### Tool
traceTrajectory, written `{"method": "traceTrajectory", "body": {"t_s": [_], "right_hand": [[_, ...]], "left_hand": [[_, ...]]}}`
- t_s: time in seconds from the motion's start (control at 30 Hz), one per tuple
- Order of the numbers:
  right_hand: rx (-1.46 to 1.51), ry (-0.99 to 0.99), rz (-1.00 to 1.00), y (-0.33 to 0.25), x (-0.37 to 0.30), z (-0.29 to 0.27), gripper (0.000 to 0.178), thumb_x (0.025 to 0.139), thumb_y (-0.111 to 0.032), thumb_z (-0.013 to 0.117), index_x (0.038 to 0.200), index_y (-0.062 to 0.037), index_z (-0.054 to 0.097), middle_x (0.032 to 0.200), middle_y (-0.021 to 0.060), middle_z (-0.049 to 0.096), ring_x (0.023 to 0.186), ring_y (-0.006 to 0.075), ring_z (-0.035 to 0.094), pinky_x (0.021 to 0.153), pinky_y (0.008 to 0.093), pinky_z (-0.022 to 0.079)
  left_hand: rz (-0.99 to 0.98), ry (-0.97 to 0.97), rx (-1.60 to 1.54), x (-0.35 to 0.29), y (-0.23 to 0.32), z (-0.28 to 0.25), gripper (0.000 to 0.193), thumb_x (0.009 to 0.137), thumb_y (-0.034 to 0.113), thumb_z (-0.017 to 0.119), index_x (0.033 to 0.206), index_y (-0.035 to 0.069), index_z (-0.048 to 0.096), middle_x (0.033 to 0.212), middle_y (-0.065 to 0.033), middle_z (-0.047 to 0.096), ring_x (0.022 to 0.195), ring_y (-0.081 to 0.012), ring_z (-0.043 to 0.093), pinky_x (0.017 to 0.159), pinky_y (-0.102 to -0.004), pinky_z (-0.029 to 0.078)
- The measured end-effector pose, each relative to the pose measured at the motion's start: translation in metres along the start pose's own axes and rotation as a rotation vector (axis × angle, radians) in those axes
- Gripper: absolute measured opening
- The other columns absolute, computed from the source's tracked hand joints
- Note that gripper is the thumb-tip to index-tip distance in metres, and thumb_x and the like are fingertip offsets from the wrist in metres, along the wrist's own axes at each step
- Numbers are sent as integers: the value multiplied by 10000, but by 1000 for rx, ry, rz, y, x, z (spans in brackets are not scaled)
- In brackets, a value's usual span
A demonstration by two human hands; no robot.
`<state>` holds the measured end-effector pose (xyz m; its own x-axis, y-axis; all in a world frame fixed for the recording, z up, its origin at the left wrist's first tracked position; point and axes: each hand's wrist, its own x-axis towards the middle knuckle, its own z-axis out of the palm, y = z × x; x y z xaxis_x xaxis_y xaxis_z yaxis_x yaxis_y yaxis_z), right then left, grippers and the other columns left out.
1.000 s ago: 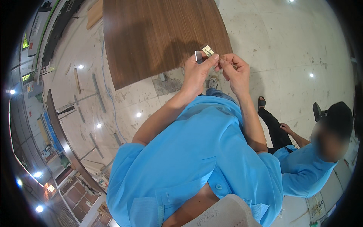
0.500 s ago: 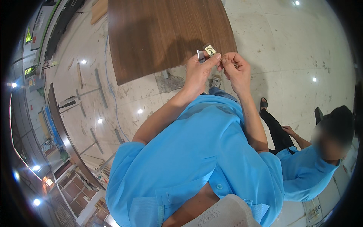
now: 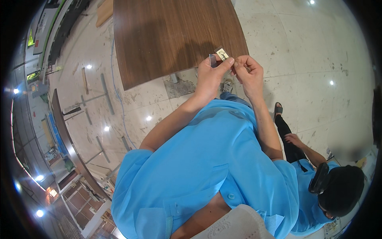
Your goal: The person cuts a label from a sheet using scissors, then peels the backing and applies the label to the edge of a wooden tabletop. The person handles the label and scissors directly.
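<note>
Over the near right corner of a brown wood-grain table (image 3: pixel 159 44), my two hands are close together. Between thumb and fingers, my left hand (image 3: pixel 211 77) grips a small flat cream label (image 3: pixel 222 54) with dark lettering and a dark end. A greyish shiny flat piece (image 3: pixel 213 60) also sticks up from the same hand; whether it joins the label is unclear. My right hand (image 3: pixel 249 73) is closed in a pinch right beside the label's lower end. What its fingertips hold, if anything, is too small to make out.
To my right is a co-worker (image 3: pixel 310 207) in a blue shirt and dark cap. A thin blue cable (image 3: pixel 115 87) runs over the pale tiled floor on the left, near several metal bars (image 3: pixel 106 95). Beyond them a long dark board (image 3: pixel 65 131) stands on edge.
The co-worker has lowered and turned their head, and one of their hands has moved left. My hands stay nearly in place; the greyish piece in my left hand has tilted slightly.
</note>
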<state>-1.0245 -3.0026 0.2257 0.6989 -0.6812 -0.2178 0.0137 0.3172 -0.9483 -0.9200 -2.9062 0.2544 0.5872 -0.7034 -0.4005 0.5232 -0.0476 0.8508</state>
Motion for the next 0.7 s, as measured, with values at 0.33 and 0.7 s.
{"method": "traceTrajectory", "body": {"t_s": [0.33, 0.7], "right_hand": [[69, -27, 29, 4, 1, -4, 90, 941, -55, 577, 896, -10, 640, 754, 12, 641, 585, 17, 491, 498, 184, 352], [118, -37, 2, 8, -3, -6, 89, 950, -76, 597, 936, -9, 653, 754, 10, 650, 562, 3, 451, 481, 182, 314]], "left_hand": [[-113, -14, -49, 5, -11, -6, 182, 941, 251, 717, 911, 94, 631, 796, 10, 617, 549, -2, 368, 484, -190, 264], [-155, -35, -82, 5, -12, -8, 205, 931, 277, 720, 894, 91, 642, 763, 6, 628, 542, -1, 360, 483, -201, 241]]}}
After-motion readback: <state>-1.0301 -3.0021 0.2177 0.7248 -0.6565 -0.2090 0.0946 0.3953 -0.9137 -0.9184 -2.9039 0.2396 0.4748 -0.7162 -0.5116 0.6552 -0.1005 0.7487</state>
